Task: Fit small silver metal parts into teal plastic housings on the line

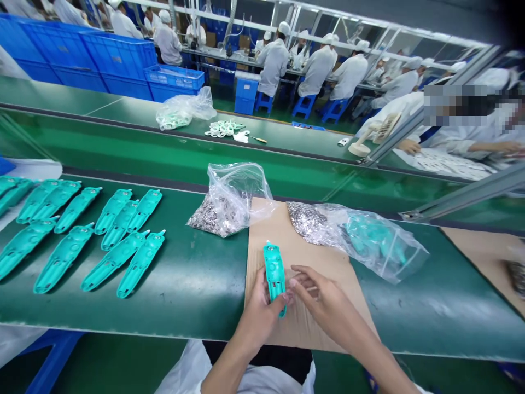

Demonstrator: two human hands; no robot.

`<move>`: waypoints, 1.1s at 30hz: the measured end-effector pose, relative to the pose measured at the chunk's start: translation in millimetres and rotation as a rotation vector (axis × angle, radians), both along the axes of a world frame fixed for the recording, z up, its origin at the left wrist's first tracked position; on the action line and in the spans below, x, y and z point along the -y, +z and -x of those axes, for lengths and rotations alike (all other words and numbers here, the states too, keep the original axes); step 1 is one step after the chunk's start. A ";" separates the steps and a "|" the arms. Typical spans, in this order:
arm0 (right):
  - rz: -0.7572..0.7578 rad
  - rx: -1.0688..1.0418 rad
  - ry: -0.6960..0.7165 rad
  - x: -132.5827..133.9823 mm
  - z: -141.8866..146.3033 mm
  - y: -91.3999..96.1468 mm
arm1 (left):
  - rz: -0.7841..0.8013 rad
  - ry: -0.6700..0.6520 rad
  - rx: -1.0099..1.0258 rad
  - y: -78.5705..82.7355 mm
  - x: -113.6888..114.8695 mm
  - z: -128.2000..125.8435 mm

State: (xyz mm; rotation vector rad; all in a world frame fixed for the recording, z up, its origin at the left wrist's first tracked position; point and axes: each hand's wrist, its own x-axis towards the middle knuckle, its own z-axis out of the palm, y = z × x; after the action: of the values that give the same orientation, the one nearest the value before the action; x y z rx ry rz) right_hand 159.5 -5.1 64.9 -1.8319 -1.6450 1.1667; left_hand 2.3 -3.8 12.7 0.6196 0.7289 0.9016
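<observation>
My left hand [262, 306] is closed around the lower part of a teal plastic casing half [274, 262], which stands nearly upright with its hollow inner side towards me. Small metal and dark parts show inside the casing. Just right of it is my right hand [318, 293], its thumb and index finger apart and their tips close to the left fingers. I cannot make out anything in it. Both hands are over a brown cardboard sheet [324, 273]. Beyond them lie a clear bag of small metal parts [217, 213] and another such bag [309, 221].
Several teal casing halves [141, 262] lie in rows on the green bench [192, 284] at left. A clear bag with teal pieces [375, 238] lies at right. White-green rings [223, 128] and a small fan [375, 134] sit on the far belt. Co-workers are behind.
</observation>
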 end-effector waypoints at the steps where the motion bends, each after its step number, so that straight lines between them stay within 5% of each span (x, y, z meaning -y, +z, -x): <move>1: -0.009 0.005 -0.054 6.1 0.1 -1.4 | -0.014 0.000 -0.017 1.6 0.6 -3.0; 9: -0.113 0.309 -0.238 22.5 -11.4 13.7 | -0.014 0.008 0.017 8.5 18.2 -64.7; 14: -0.073 0.399 -0.288 31.8 -38.4 27.5 | -0.002 -0.090 0.010 -6.6 40.4 -111.8; 19: 0.027 0.436 -0.330 50.3 -63.5 37.5 | -0.003 -0.051 0.015 -16.9 62.0 -146.8; 27: 0.121 0.589 -0.383 69.5 -86.3 36.6 | -0.020 -0.047 -0.052 -20.9 88.1 -181.0; 33: 0.144 0.694 -0.421 96.1 -137.3 40.3 | 0.038 -0.186 -0.111 -7.2 78.7 -173.3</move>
State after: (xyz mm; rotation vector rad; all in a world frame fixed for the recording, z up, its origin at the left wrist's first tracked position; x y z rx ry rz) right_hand 296.8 -101.2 105.2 -2.7104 -1.3790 0.4963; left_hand 175.6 -82.5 5.5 0.6953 0.7728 0.6848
